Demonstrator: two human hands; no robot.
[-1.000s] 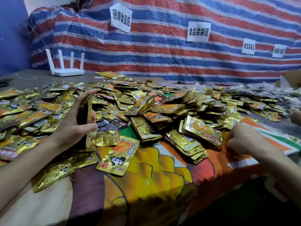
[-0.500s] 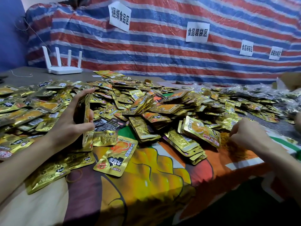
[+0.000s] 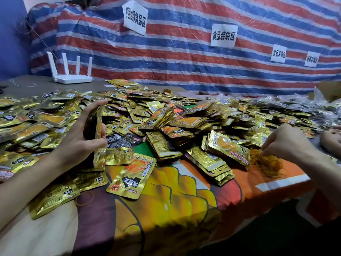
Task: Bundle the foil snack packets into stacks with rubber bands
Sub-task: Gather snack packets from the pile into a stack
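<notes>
Hidden among rubber bands [image 3: 265, 164]: right hand [image 3: 284, 143] fingertips; another hand [image 3: 331, 143] cut by right edge

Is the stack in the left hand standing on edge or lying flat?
On edge: the left hand grips the stack upright, thumb across its front face.
</notes>
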